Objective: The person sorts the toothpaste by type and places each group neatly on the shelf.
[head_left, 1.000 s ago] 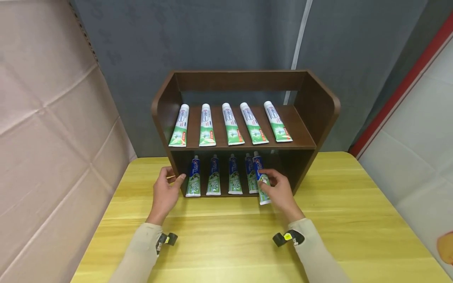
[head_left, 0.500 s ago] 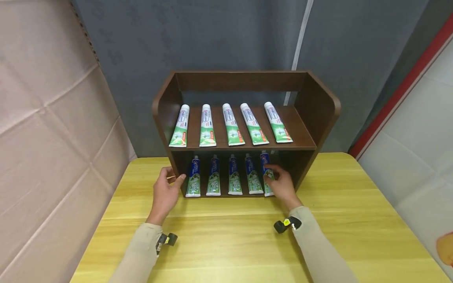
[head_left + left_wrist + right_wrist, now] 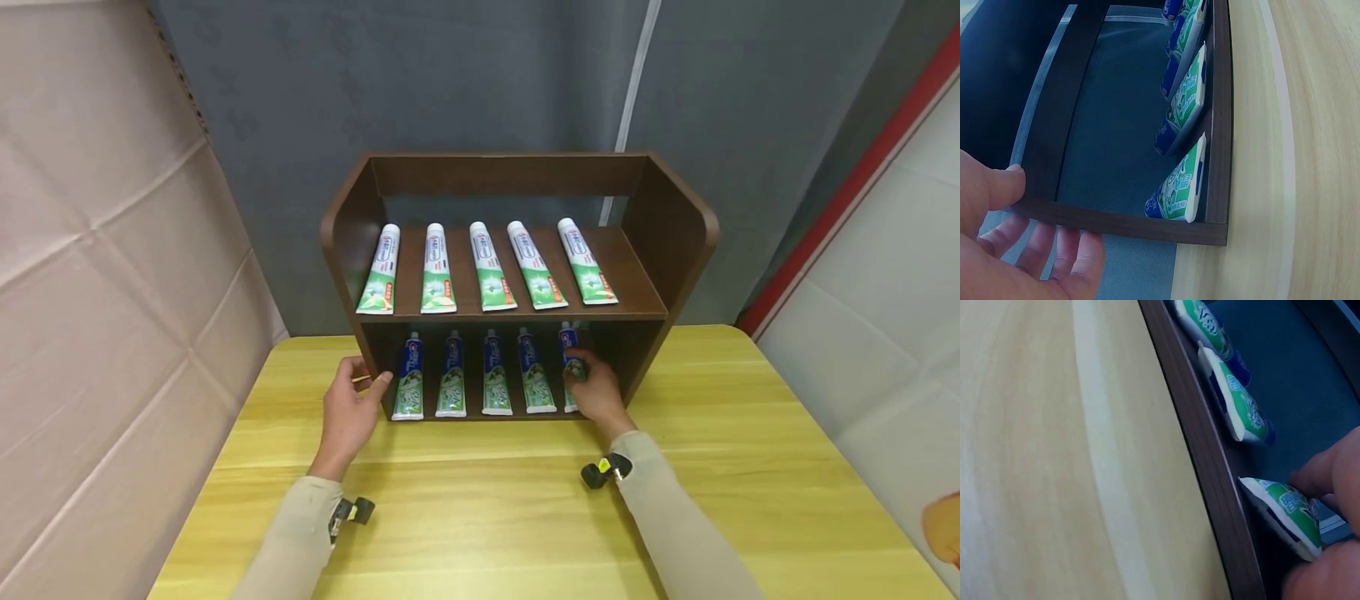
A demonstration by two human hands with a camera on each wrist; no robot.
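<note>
A dark brown two-tier shelf [image 3: 513,174] stands on the table. My left hand [image 3: 351,415] grips its left side panel [image 3: 1122,222], thumb inside and fingers outside. Near the right end of the lower tier, my right hand [image 3: 602,395] pinches a blue and green toothpaste tube [image 3: 1291,511] by its sides. The tube lies cap inward, with its flat end close to the shelf's front edge; my fingers cover part of it. Several matching tubes, among them a neighbouring toothpaste tube [image 3: 536,373], lie in a row to its left.
On the upper tier lies a row of several white and green toothpaste tubes [image 3: 491,268], caps to the back. The yellow wooden table [image 3: 480,508] extends in front of the shelf. A grey curtain [image 3: 465,75] hangs behind, and a pale padded wall [image 3: 112,275] rises on the left.
My right hand has carried the toothpaste tube from in front of its neighbour rightward and inward onto the lower tier. The left hand has stayed on the side panel.
</note>
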